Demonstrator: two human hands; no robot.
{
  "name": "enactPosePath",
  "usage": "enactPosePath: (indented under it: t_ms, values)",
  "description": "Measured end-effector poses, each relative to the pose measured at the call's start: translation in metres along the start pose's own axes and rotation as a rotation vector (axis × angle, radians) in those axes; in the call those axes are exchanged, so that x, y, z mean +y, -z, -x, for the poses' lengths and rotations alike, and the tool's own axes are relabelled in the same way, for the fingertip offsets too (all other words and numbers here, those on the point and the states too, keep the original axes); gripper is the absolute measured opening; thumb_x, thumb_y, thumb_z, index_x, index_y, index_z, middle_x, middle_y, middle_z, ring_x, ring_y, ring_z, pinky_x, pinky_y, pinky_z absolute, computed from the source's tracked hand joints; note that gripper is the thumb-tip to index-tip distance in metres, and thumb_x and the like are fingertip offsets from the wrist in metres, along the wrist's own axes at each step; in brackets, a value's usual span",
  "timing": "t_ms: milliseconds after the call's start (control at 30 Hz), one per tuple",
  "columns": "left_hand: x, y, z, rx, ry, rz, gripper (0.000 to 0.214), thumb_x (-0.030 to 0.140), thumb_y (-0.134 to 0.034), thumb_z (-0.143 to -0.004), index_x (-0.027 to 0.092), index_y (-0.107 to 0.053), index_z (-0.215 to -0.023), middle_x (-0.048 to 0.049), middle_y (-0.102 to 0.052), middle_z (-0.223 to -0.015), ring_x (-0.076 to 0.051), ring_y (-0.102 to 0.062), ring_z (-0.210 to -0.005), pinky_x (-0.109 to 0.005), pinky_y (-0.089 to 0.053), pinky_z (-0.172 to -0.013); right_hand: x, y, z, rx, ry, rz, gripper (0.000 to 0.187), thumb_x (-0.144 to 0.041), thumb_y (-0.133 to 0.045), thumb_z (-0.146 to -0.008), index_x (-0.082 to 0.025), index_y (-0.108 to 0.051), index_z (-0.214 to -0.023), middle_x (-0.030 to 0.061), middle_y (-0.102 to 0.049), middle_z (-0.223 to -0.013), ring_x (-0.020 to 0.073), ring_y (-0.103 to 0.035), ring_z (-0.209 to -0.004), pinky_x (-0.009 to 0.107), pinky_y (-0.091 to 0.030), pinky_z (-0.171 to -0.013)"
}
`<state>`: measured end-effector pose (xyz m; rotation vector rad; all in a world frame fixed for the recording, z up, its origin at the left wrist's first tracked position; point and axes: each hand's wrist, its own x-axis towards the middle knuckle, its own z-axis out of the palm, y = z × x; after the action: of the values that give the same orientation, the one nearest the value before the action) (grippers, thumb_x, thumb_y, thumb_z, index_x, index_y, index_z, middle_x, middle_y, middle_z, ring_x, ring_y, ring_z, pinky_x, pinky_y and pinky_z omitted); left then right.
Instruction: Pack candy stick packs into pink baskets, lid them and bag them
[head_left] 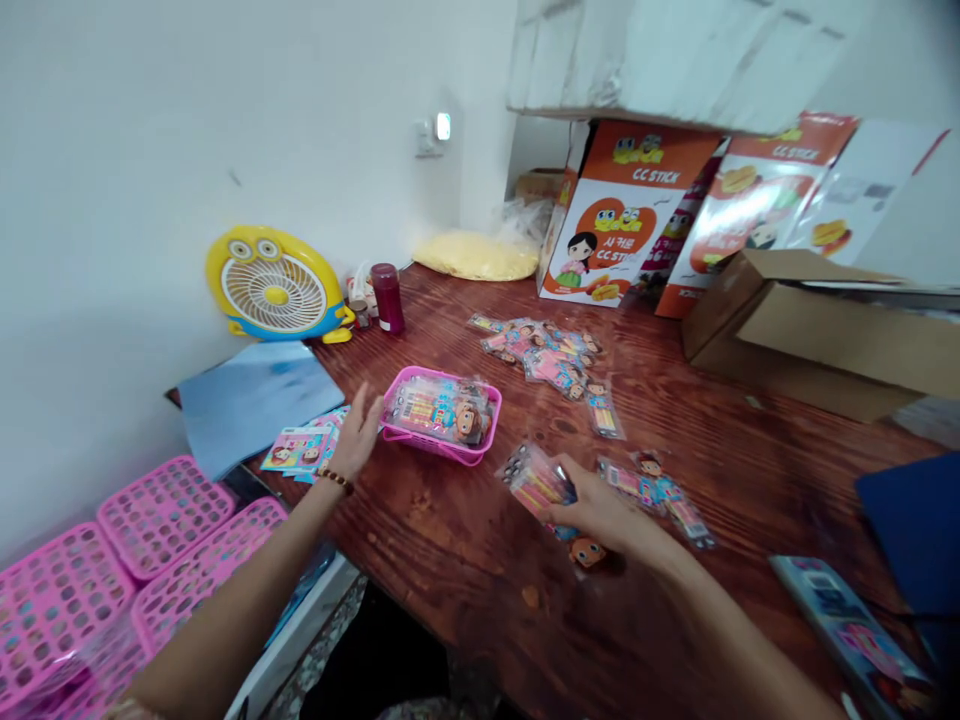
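My right hand [592, 510] is closed around a few clear packets of coloured sticks [536, 480] with a cartoon figure printed on them, held low over the brown table. The left hand [360, 435], fingers stretched out, is beside the left end of a small pink basket [480, 455]; whether it touches the rim I cannot tell. More of the same packets [435, 405] lie flat in that basket. To the right of my right hand are several loose packets [660, 490], and a scattered pile of packets [544, 350] lies farther back.
Printed cards [304, 450] and a blue sheet [259, 400] lie at the table's left edge, with pink baskets [165, 510] below. Behind stand a yellow fan [276, 285] and a dark red bottle [387, 300]. Cartons [600, 230] and an open cardboard box [810, 340] occupy the back right.
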<state>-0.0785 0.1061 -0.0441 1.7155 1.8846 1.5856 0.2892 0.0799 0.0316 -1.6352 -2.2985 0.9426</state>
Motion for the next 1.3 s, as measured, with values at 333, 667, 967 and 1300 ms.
enactPosePath:
  t_ms: [333, 667, 967, 1300]
  values:
    - [0.109, -0.009, 0.206, -0.689, -0.073, 0.334, 0.07, 0.037, -0.053, -0.094, 0.028, -0.018, -0.154, -0.0117, -0.057, -0.138, -0.023, -0.061, -0.119, -0.038, -0.056, -0.095, 0.04, 0.039, 0.037, 0.24, -0.191, -0.246, 0.051, -0.046, -0.073, -0.065, -0.022, -0.055, -0.107, 0.0026, -0.069, -0.09, 0.023, -0.065, -0.081, 0.032, -0.051, -0.069]
    - [0.096, -0.062, 0.112, -0.308, -0.062, 0.3, 0.055, 0.038, -0.04, -0.099, 0.025, -0.026, -0.151, -0.0113, -0.029, -0.157, -0.024, -0.027, -0.146, -0.049, -0.025, -0.121, -0.03, 0.042, 0.032, 0.27, -0.139, -0.26, 0.059, -0.047, -0.075, -0.063, -0.019, -0.054, -0.11, 0.0055, -0.068, -0.105, 0.0232, -0.064, -0.092, 0.033, -0.05, -0.077]
    - [0.14, -0.078, 0.183, -0.352, 0.109, 0.256, 0.062, 0.038, -0.037, -0.1, 0.029, -0.008, -0.155, -0.0121, -0.023, -0.16, -0.026, -0.02, -0.148, -0.056, -0.022, -0.119, -0.073, 0.008, 0.007, 0.249, -0.247, 0.156, 0.06, -0.051, -0.07, -0.071, -0.019, -0.048, -0.117, 0.0128, -0.067, -0.112, 0.0304, -0.065, -0.099, 0.035, -0.046, -0.077]
    - [0.134, -0.068, 0.133, -0.28, -0.373, -0.051, 0.06, 0.037, -0.053, -0.095, 0.026, -0.028, -0.149, -0.0152, -0.043, -0.146, -0.029, -0.041, -0.132, -0.049, -0.032, -0.108, -0.041, 0.008, 0.002, 0.168, -0.075, 0.054, 0.071, -0.063, -0.062, -0.079, -0.02, -0.046, -0.133, 0.0131, -0.062, -0.128, 0.03, -0.063, -0.11, 0.037, -0.049, -0.087]
